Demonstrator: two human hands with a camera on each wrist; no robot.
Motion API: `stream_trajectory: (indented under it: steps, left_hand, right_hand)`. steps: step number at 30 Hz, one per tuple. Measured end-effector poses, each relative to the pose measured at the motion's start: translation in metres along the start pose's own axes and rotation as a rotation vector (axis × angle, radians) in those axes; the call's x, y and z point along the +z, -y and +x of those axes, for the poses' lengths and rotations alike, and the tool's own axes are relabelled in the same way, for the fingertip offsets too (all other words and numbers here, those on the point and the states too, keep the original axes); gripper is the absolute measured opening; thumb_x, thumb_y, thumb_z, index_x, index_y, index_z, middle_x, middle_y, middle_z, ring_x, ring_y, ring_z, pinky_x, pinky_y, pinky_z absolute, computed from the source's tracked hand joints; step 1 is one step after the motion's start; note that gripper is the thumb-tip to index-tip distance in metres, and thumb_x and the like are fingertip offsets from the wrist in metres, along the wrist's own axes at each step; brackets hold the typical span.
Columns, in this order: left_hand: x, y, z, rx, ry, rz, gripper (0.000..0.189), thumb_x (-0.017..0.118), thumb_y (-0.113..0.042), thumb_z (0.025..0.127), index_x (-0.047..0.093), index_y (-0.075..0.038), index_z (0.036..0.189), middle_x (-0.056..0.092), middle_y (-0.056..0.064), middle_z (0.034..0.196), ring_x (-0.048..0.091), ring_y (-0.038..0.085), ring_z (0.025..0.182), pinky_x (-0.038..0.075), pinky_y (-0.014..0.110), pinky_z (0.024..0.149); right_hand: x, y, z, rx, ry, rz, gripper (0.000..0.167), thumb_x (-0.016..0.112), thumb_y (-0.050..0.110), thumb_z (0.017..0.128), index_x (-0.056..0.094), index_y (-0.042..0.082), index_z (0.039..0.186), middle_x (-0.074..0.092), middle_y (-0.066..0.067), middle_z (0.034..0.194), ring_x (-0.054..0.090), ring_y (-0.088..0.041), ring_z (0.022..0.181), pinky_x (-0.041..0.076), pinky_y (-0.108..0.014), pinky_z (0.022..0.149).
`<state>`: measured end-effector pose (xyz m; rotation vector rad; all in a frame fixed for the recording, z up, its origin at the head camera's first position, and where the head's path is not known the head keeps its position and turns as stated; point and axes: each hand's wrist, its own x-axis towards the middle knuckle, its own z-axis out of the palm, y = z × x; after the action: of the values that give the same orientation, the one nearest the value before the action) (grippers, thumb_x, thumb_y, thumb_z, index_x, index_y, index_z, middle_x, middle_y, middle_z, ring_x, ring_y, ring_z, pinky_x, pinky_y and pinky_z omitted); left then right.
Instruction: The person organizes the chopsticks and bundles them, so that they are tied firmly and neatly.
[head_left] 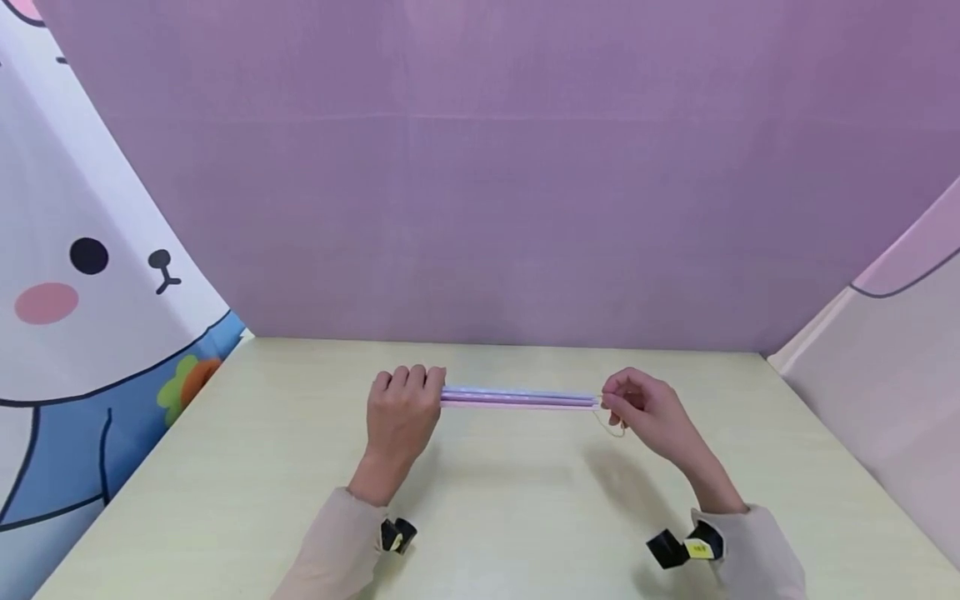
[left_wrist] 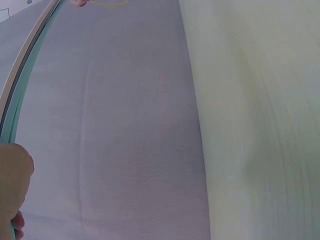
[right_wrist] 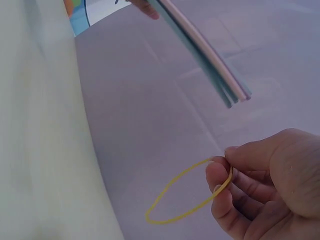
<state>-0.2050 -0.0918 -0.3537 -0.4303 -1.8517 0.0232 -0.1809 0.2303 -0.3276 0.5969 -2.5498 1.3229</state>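
Observation:
Above the table, my left hand [head_left: 403, 417] grips a bundle of thin sticks [head_left: 517, 399] in blue, purple and pink by one end. The bundle points right, roughly level, its far end loose. Just past that end, my right hand [head_left: 647, 410] pinches a thin yellow rubber band [right_wrist: 172, 220] between thumb and fingers. In the right wrist view the band hangs as a long open loop, apart from the sticks [right_wrist: 202, 47]. Whether the sticks are straws or rods I cannot tell. In the left wrist view, only part of the left hand [left_wrist: 15, 180] shows.
A pale wood-look table [head_left: 495, 517] lies under both hands. Behind it rises a purple cloth backdrop [head_left: 510, 208]. Cartoon-printed cloth [head_left: 112, 350] stands at the left, and a pale cloth side [head_left: 885, 367] at the right. Each sleeve carries a black wrist camera [head_left: 397, 535].

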Motion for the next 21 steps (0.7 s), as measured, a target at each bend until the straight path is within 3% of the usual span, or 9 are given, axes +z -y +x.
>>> stream_trajectory:
  steps: [6, 12, 17, 21]
  left_hand:
    - [-0.001, 0.001, -0.003, 0.003, 0.008, -0.006, 0.029, 0.048, -0.011, 0.095, 0.060, -0.006, 0.070, 0.061, 0.007, 0.057, 0.054, 0.021, 0.048, 0.038, 0.029, 0.045]
    - [-0.003, 0.002, -0.005, 0.010, -0.003, 0.001, 0.023, 0.054, -0.007, 0.090, 0.058, -0.006, 0.067, 0.059, 0.007, 0.055, 0.053, 0.021, 0.046, 0.037, 0.029, 0.044]
    - [-0.004, 0.002, -0.005, 0.023, -0.018, 0.011, 0.034, 0.041, -0.001, 0.093, 0.051, -0.007, 0.060, 0.054, 0.006, 0.051, 0.047, 0.019, 0.043, 0.035, 0.029, 0.044]
    - [-0.003, 0.000, -0.005, 0.040, -0.028, 0.017, 0.036, 0.035, 0.005, 0.089, 0.044, -0.009, 0.056, 0.048, 0.005, 0.048, 0.038, 0.016, 0.041, 0.031, 0.027, 0.043]
  right_hand:
    - [0.003, 0.013, 0.002, -0.004, -0.017, 0.011, 0.006, 0.061, 0.002, 0.090, 0.058, -0.002, 0.094, 0.058, -0.001, 0.074, 0.055, -0.007, 0.056, 0.046, -0.025, 0.048]
    - [0.008, 0.027, 0.002, -0.016, -0.027, 0.013, 0.006, 0.061, 0.003, 0.090, 0.059, 0.000, 0.094, 0.061, -0.009, 0.076, 0.055, -0.007, 0.057, 0.044, -0.025, 0.047]
    - [0.012, 0.037, 0.002, -0.012, -0.031, 0.018, 0.007, 0.062, 0.003, 0.090, 0.060, 0.002, 0.096, 0.064, -0.009, 0.077, 0.054, -0.006, 0.057, 0.041, -0.023, 0.046]
    - [0.015, 0.042, 0.000, -0.007, -0.040, 0.001, 0.008, 0.062, 0.004, 0.089, 0.060, 0.003, 0.097, 0.064, -0.007, 0.077, 0.053, -0.005, 0.057, 0.040, -0.023, 0.046]
